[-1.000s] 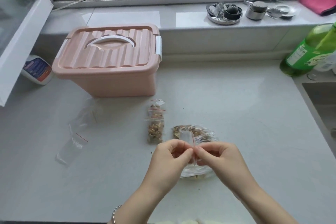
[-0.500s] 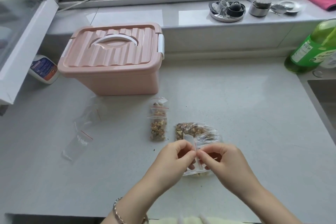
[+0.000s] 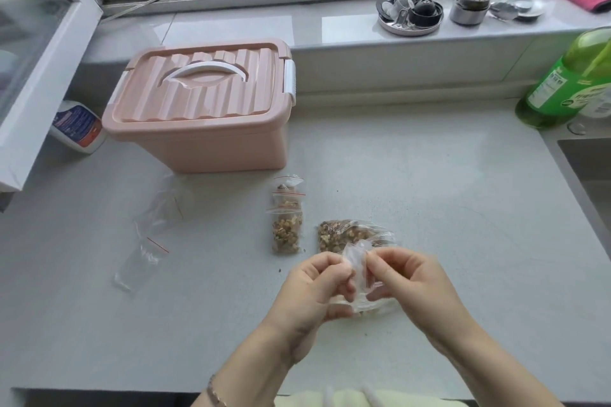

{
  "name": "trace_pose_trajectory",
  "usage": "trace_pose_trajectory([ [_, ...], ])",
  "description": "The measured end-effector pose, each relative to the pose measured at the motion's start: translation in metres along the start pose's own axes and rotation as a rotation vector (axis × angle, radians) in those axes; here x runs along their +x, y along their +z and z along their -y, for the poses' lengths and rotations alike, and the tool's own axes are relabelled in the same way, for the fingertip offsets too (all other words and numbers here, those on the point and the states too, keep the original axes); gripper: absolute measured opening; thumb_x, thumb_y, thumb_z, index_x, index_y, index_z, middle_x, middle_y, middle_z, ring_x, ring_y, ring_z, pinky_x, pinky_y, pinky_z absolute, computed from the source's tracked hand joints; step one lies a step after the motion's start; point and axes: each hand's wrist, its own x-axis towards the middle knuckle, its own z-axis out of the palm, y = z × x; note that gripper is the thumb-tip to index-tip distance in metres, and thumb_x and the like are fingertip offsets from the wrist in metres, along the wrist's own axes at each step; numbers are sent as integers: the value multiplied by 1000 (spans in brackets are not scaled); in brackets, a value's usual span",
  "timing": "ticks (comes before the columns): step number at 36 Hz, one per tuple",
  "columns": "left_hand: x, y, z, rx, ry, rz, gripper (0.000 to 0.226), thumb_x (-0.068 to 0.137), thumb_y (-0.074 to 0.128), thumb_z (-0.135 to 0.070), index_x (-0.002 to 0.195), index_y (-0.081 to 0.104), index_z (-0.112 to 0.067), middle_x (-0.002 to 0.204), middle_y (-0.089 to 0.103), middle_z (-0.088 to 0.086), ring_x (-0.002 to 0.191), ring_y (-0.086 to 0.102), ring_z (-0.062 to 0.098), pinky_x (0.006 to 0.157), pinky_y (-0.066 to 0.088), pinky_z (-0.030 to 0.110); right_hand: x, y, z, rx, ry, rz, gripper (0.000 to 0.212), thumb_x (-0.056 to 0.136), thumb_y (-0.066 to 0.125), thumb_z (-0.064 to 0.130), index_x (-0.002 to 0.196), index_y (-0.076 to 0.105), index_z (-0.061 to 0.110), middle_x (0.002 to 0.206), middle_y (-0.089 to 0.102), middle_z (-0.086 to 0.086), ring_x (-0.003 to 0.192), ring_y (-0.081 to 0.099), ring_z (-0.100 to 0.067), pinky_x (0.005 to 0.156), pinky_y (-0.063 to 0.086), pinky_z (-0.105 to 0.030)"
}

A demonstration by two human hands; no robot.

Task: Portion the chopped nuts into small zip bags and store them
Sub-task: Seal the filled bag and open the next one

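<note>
Two empty bags [image 3: 142, 259] lie left of the nut bag [image 3: 344, 234], filled bags [image 3: 287, 231] just left of it. My left hand [image 3: 310, 287] and right hand [image 3: 410, 281] both pinch a small zip bag [image 3: 355, 259] upright over its near end, nuts just beyond.

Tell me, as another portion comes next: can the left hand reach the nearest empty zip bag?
Likely yes: only bare counter lies between left hand and empty zip bag, though it pinches a small bag.

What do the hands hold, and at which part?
The left hand and right hand pinch a small clear zip bag near its top.
</note>
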Motion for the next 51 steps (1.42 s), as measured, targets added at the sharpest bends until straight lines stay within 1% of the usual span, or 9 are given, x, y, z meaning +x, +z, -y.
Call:
trace_pose_trajectory([
  [4,-4,-1,-8,708,325,-361,25,72,64,-12,53,49,-19,45,50,-11,46,43,3,47,34,14,-1,-4,-5,-639,-286,-271,16,75,70,14,61,67,19,57,64,7,54,60,-9,56,46,-21],
  [7,-8,-3,-10,914,451,-459,27,66,65,-20,50,45,-24,48,52,-11,51,47,6,48,32,16,4,-12,-8,-845,-338,-372,18,71,73,8,58,63,17,56,61,7,53,57,-12,55,42,-24],
  [12,-7,-3,-14,813,481,-337,19,74,69,-31,63,55,-26,63,59,-10,62,55,6,56,41,15,4,-21,7,-556,-242,-313,22,73,71,8,56,65,20,56,65,11,57,61,-5,53,41,-9],
  [30,-4,12,-9,488,331,-82,17,88,60,-10,72,65,-14,64,65,-1,64,67,11,52,50,24,-7,-8,16,-467,-315,-57,12,71,77,12,66,71,21,64,69,14,62,65,-2,60,51,-19],
  [38,0,6,-9,1269,409,-428,29,72,44,-42,54,38,-20,55,50,-3,59,47,14,51,31,18,1,-9,7,-524,-283,-307,25,69,74,8,54,59,20,54,62,7,52,57,-4,49,40,-11],
  [41,3,9,-3,1230,549,-405,25,67,42,-45,57,39,-23,54,49,-8,56,46,9,49,28,15,4,-6,3,-541,-277,-338,23,69,72,5,59,57,19,56,61,6,60,61,-5,53,46,-16],
  [44,7,6,2,1054,727,-242,28,70,55,-50,86,50,-29,85,54,-16,84,50,-1,71,39,14,4,-8,5,-336,-165,-287,22,72,70,0,61,59,15,59,64,2,56,64,-10,55,52,-25],
  [47,13,-2,9,1136,860,-127,73,66,62,-55,128,37,-26,132,45,-13,130,31,3,107,22,20,2,-11,9,-193,-100,-183,20,74,70,-4,62,58,8,54,63,-3,51,64,-16,53,51,-28],
  [51,16,0,11,1187,992,-189,69,68,60,-56,125,45,-19,123,59,-4,124,42,7,102,29,32,0,-11,12,-140,-90,-123,22,73,69,-7,61,57,7,52,61,-2,50,64,-13,49,48,-20],
])
